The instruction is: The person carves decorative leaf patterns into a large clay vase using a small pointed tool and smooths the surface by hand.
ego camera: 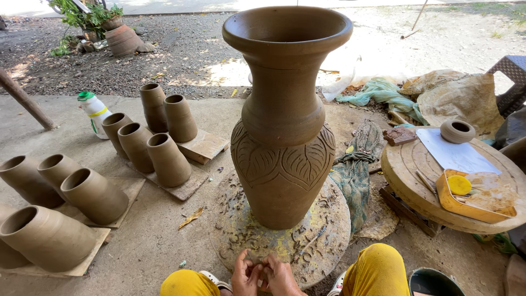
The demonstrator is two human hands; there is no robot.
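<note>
Nearest the camera, the left hand [245, 275] and right hand [278, 277] meet at the near edge of the round turntable [329, 230], fingers pinched together around something too small to make out. Just beyond them, the tall clay vase [282, 120] stands upright at the turntable's middle, leaf patterns carved around its belly and clay shavings scattered about its foot. Left of the vase, plain clay cylinders [164, 137] sit on wooden boards. Right of the vase, a round wooden desk [405, 164] carries a yellow tray [455, 205] and a small clay pot [457, 131].
</note>
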